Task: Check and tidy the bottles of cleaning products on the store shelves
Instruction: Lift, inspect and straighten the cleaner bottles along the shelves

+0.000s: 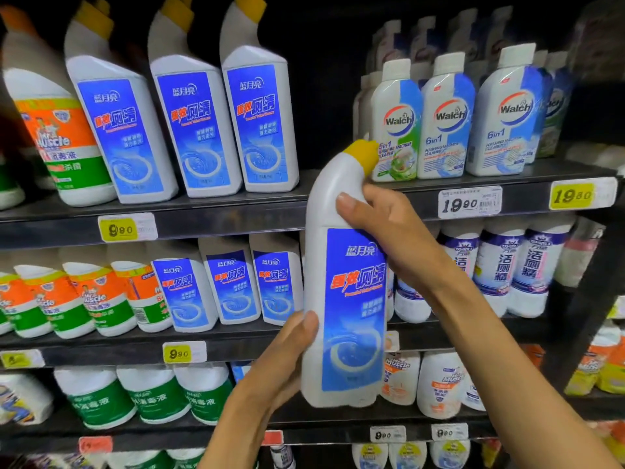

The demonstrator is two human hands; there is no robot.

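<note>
- White plastic toilet-cleaner bottle with a yellow angled cap and blue label (345,299) is being held upright in front of the shelves, off any shelf, between the top and middle tiers.
- The person's right hand (382,231) is wrapping the bottle's shoulder, thumb lying across the front just above the label and fingers curling behind; the left hand (287,353) is cupping the lower left side, thumb pressing the front edge.
- Judging by its size and rigid moulded walls, the bottle is probably fairly heavy if full, stiff and smooth, so it may be slipping easily on the glossy label; the narrow shoulder and the flat base look like the surest holds.
- Matching blue-labelled bottles (189,130) are standing on the top shelf (236,211), with a gap to their right.
- White Walch washing-machine cleaner bottles (446,120) are crowding just beyond that gap, near the yellow cap.
- Orange-and-green Mr Muscle bottles (57,130) are leaning at the far left.
- Yellow price tags (118,228) are lining the shelf edges.
</note>
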